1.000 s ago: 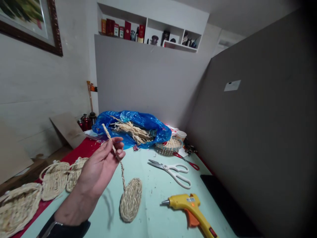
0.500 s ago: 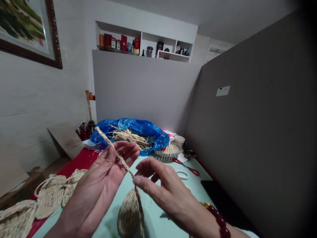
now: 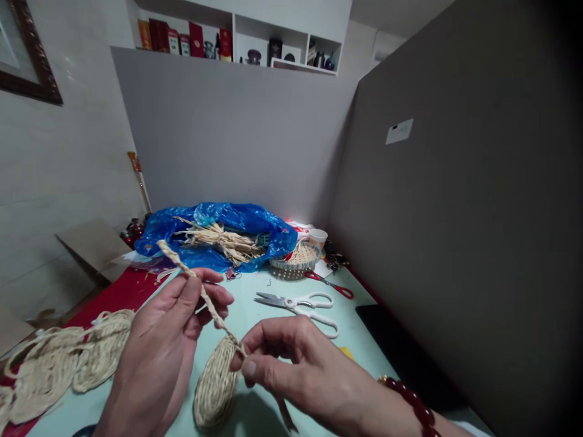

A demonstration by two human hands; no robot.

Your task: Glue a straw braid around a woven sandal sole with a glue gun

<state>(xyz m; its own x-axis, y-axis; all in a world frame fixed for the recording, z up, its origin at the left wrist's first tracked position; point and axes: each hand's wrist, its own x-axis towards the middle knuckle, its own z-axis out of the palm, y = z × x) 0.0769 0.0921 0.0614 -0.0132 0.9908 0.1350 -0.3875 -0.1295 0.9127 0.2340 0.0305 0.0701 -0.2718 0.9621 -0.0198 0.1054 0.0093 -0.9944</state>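
My left hand pinches a braided straw cord between thumb and fingers; the cord's free end sticks up to the left. The cord runs down to a coiled oval straw mat lying on the pale green table top. My right hand pinches the same cord where it meets the mat's upper edge. A red bead bracelet is on my right wrist.
White-handled scissors lie beyond my right hand. Red-handled scissors, a small woven basket and a paper cup sit further back. A blue plastic bag holds loose straw. Finished straw pieces lie at left. A grey partition stands on the right.
My right hand came into view, reached the cord and slid down it to the mat's edge. The view shifted left and down; the yellow glue gun is now hidden behind my right hand.
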